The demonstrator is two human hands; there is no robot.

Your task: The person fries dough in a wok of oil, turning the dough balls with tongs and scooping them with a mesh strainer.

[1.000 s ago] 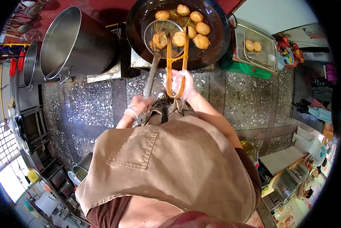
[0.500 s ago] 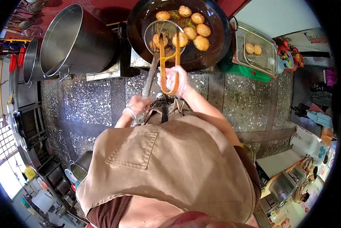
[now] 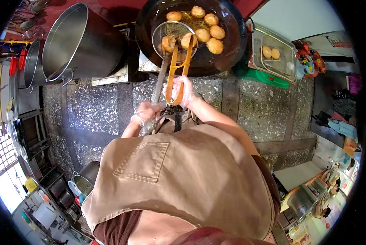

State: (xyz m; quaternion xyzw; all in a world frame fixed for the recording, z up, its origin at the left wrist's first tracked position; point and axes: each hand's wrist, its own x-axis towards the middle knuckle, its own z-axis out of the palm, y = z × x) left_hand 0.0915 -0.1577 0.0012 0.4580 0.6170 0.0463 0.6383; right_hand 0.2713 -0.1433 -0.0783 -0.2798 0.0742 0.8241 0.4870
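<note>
My left hand, in a clear plastic glove, is closed around the handle of a wire-mesh skimmer. The skimmer's basket is over the wok and carries two golden fried balls, a left one and a right one. My gloved right hand grips a pair of wooden tongs. Their slightly spread tips reach into the basket, around or against the right ball; I cannot tell whether they pinch it. Several more fried balls lie in the oil beyond the skimmer.
Right of the wok, a metal tray holds two fried balls, with a green basket beneath. A tall steel pot stands on the left by the stove. Speckled floor lies below; a counter is at lower right.
The tongs have swung, their handle end shifting left and slightly toward me, and their tips sit a little closer together. The right ball in the skimmer has shifted slightly left.
</note>
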